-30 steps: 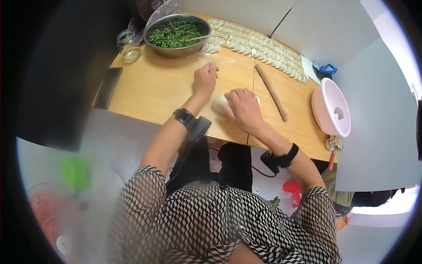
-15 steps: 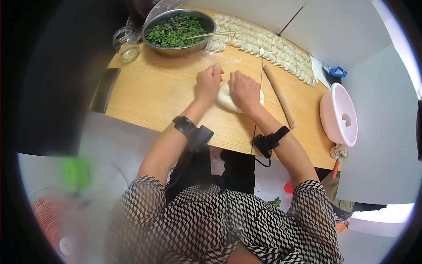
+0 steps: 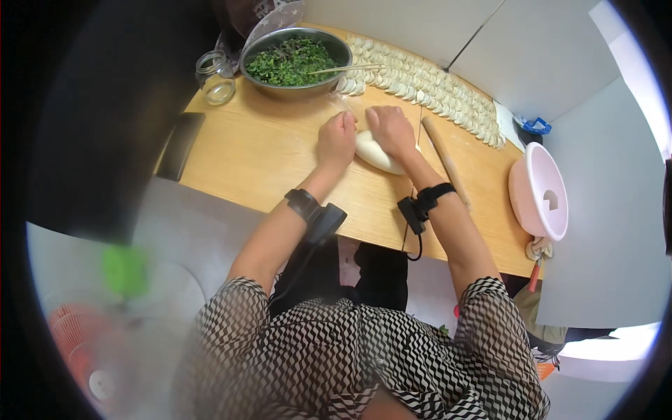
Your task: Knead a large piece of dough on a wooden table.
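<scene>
A smooth white lump of dough [image 3: 376, 155] lies on the wooden table in front of me, partly covered by my right hand. My right hand [image 3: 393, 130] presses on its far side, fingers curled over it. Close by on the left, my left hand [image 3: 338, 140] is closed in a fist at the dough's left end; whether it touches the dough is hard to tell. To the right of the dough, a wooden rolling pin [image 3: 446, 161] rests slantwise on the tabletop [image 3: 259, 154]. Black bands with small devices are strapped round both my forearms.
A steel bowl [image 3: 257, 82] of chopped greens, chopsticks across its rim, stands at the back left beside an open glass jar [image 3: 215, 78]. Rows of dumplings [image 3: 427, 87] line the far edge. A pink basin [image 3: 519, 192] stands on the right, near a red-handled tool [image 3: 535, 274].
My right hand has pushed farther forward over the dough, uncovering more of its near side. My left hand stays beside it in a fist. The view has shifted slightly.
</scene>
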The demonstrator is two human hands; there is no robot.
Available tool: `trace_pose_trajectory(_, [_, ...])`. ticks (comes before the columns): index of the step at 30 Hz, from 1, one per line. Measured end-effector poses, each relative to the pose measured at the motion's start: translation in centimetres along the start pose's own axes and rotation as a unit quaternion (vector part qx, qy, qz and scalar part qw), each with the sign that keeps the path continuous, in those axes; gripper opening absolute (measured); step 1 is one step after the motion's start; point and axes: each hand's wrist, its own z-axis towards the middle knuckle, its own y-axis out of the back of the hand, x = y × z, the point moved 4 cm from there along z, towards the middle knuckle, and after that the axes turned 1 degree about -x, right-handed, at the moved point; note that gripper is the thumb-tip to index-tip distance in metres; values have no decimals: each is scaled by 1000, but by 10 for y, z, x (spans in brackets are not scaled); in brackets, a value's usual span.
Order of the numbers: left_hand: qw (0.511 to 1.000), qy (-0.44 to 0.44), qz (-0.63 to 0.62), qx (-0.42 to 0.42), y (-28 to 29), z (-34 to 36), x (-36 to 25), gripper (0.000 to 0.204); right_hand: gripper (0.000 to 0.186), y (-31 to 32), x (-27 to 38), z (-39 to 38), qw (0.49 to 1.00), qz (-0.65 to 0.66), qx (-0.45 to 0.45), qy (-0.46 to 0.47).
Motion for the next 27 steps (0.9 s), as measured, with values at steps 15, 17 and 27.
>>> trace_pose_trajectory(15, [999, 27, -15, 24, -3, 2, 11, 38, 23, 42, 57, -152, 972, -56, -73, 214])
trace_pose_trajectory(17, [999, 39, -19, 30, -3, 2, 11, 39, 20, 35, 53, -143, 977, -62, -85, 188])
trace_pose_trajectory(27, [999, 26, -4, 26, 2, -2, 3, 38, 23, 27, 19, -45, 992, -31, -119, 41])
